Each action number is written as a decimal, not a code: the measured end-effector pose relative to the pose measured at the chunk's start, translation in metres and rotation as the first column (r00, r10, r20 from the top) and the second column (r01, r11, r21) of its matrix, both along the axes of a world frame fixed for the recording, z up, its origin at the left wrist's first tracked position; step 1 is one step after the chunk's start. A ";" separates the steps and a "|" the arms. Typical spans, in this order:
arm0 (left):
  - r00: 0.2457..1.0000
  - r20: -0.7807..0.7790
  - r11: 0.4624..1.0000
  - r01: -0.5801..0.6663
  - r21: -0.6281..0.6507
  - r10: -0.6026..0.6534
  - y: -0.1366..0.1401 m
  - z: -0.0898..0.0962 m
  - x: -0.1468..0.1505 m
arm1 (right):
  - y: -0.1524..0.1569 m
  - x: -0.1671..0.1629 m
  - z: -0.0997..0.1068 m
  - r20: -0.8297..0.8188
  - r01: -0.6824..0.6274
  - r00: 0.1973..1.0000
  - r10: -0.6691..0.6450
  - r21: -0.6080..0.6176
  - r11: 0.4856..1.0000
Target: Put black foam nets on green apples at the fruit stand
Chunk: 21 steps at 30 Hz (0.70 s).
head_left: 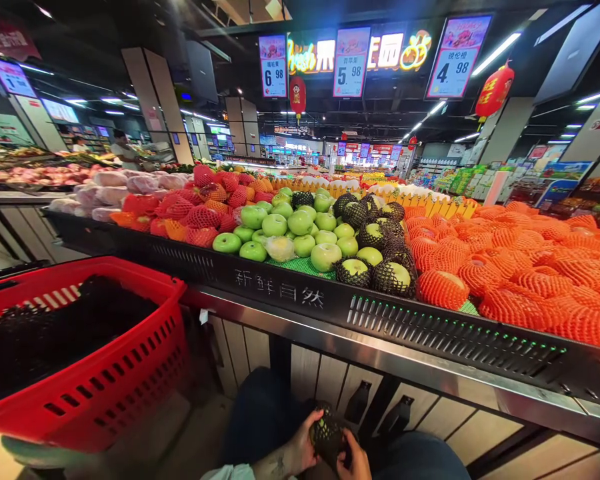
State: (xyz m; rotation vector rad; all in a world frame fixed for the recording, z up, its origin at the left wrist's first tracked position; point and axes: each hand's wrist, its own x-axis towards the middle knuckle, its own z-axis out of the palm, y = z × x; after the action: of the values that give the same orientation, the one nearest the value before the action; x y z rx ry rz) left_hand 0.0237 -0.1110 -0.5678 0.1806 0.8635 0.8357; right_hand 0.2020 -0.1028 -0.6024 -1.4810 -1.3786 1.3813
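Between two hands [300,448] [356,461], one netted apple [327,435].

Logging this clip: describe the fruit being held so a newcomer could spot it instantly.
Below the long black edge of the fruit display, at the bottom centre of the view, the left hand and right hand together grip one green apple in a black foam net. Its netted lookalikes lie on the display; this one alone is off it.

bright ceiling strips [495,53] at 1 o'clock light the fruit; dim at 6 o'clock; edges bend outward.
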 end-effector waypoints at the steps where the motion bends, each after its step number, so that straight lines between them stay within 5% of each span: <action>1: 1.000 -0.021 0.999 0.016 0.037 -0.016 0.000 -0.002 0.001 | 0.000 -0.002 -0.002 -0.008 0.007 1.000 -0.007 -0.034 0.999; 7: 0.969 -0.163 0.975 0.202 0.098 -0.185 -0.001 -0.014 0.004 | 0.002 -0.002 -0.015 -0.168 0.149 0.974 -0.150 -0.016 0.989; 11: 0.946 -0.211 0.950 0.279 0.140 -0.247 -0.004 -0.016 0.005 | 0.002 0.002 -0.017 -0.153 0.068 0.986 -0.071 -0.021 0.997; 21: 0.860 -0.510 0.955 0.181 0.236 -0.037 0.009 -0.040 0.007 | 0.014 0.015 -0.052 -0.019 0.195 0.981 -0.195 0.144 0.970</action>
State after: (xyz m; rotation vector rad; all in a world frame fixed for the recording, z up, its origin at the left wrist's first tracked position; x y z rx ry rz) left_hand 0.0305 -0.1018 -0.6079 0.7155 1.2084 0.8103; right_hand 0.2171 -0.0888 -0.6542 -1.4729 -1.2652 1.1374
